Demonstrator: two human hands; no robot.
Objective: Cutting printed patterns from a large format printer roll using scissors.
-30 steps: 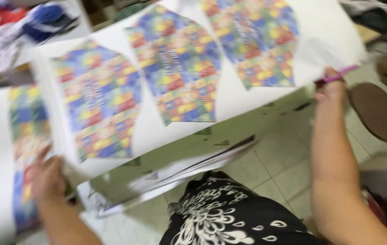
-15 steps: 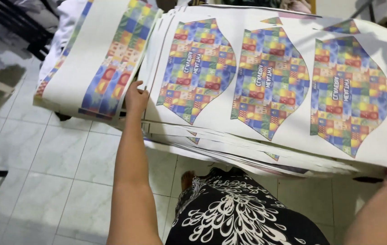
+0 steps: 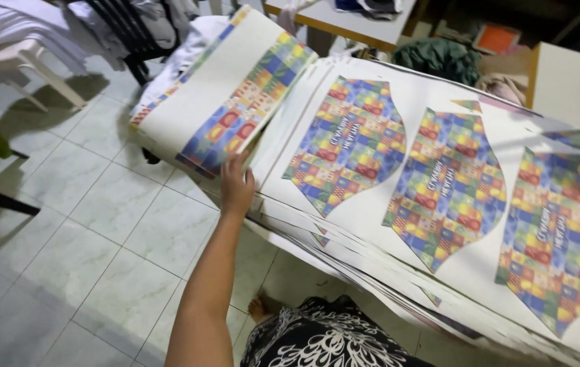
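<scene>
One left hand (image 3: 237,187) with flat, open fingers presses the near left edge of the big stack of white sheets with colourful patchwork shapes (image 3: 371,197), which stretches off to the right; the right hand is out of sight.

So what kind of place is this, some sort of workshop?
Probably a small print or sewing workshop. A thick stack of white sheets printed with multicoloured patchwork shapes covers the table, the left hand lifts its folded-back edge, and loose green cloth lies piled behind on a tiled floor.
</scene>
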